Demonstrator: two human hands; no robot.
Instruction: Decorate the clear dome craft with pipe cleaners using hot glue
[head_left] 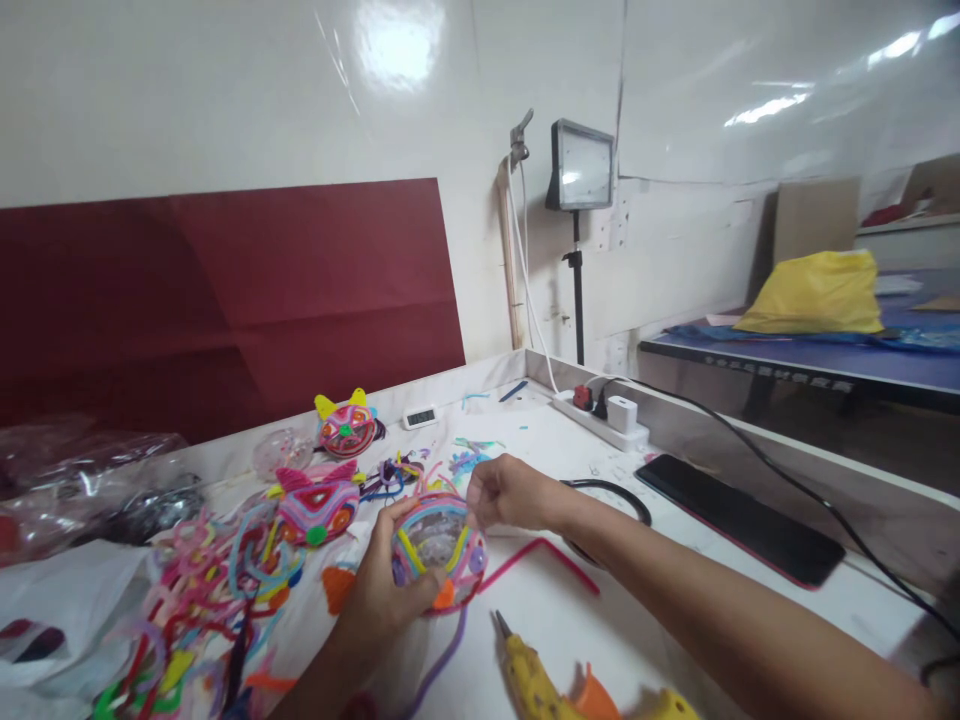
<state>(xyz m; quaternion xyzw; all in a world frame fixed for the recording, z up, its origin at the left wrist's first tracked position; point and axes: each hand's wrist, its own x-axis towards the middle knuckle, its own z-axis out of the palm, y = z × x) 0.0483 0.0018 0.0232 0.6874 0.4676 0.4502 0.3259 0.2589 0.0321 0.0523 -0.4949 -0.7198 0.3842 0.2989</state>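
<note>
My left hand is wrapped around a clear ball covered in coloured pipe cleaners, held just above the white table. My right hand pinches a pipe cleaner at the ball's upper right edge. A pink pipe cleaner runs out from the ball across the table, and a purple one trails down from it. Two finished pipe-cleaner faces lie to the left: a pink one and a yellow-eared one.
A heap of loose pipe cleaners covers the left side. A yellow glue gun lies at the front. A power strip, a black phone, a lamp on a stand and plastic bags surround the work area.
</note>
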